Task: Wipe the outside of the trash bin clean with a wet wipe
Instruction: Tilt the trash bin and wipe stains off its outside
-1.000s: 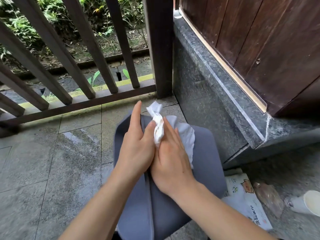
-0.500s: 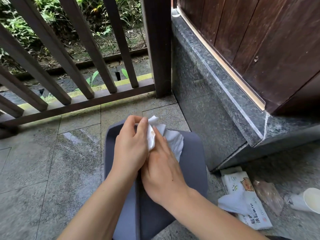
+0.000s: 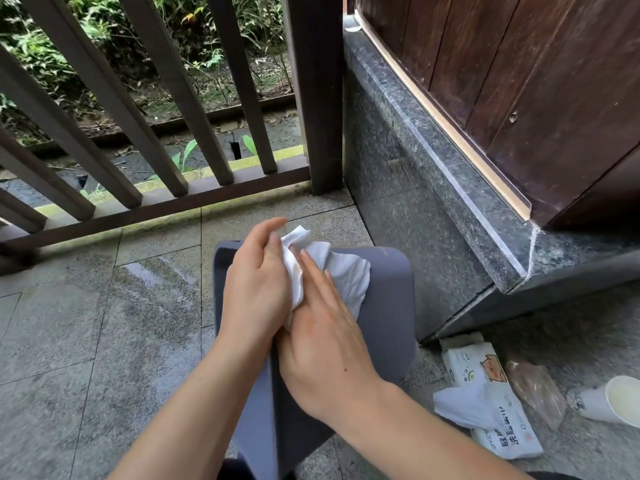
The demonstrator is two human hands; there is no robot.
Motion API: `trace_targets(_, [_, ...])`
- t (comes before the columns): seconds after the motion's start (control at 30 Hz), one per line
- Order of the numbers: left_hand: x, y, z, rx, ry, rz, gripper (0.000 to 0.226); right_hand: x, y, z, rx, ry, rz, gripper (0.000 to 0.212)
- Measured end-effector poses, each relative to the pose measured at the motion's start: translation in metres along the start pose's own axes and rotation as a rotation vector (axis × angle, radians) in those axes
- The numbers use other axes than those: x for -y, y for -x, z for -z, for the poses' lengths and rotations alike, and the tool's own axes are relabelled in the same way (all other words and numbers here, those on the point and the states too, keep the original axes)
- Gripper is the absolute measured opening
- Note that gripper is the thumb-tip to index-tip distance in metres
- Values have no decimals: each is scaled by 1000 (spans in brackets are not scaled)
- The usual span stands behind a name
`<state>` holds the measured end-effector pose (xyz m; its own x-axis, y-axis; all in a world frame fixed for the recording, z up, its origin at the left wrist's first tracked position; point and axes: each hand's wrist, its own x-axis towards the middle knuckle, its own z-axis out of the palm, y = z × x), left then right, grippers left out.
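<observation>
A grey-blue trash bin (image 3: 388, 306) lies on its side on the stone floor in front of me. On its upper face a crumpled white wet wipe (image 3: 343, 275) is spread, with a small brownish stain near its left fold. My left hand (image 3: 256, 285) grips the wipe's left part, fingers curled round it. My right hand (image 3: 322, 337) lies beside it, its straight fingers pressing the wipe against the bin. Both hands touch each other along their inner edges.
A pack of wet wipes (image 3: 491, 400) with one sheet pulled out lies on the floor at the right, beside a clear wrapper (image 3: 536, 393) and a tipped white paper cup (image 3: 613, 400). A granite step (image 3: 433, 188) and wooden door (image 3: 519, 81) rise on the right; a wooden railing (image 3: 145, 126) runs ahead.
My left index finger, stretched out a second ago, has curled down onto the wipe. The wipe's raised tip has been folded lower, and both hands have shifted slightly on the bin.
</observation>
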<state>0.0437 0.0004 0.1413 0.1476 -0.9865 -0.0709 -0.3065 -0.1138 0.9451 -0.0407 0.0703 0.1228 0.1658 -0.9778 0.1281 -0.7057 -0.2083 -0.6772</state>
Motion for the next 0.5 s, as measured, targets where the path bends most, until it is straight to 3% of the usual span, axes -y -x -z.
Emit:
trace_targets(0.23, [-6,4,-3,-31,111,-6,27,-4,-4,2,-57,55,0,71])
trace_targets(0.5, [-13,-1,8,-97,118,-150,28,-31,-16,13,-295,-39,-148,63])
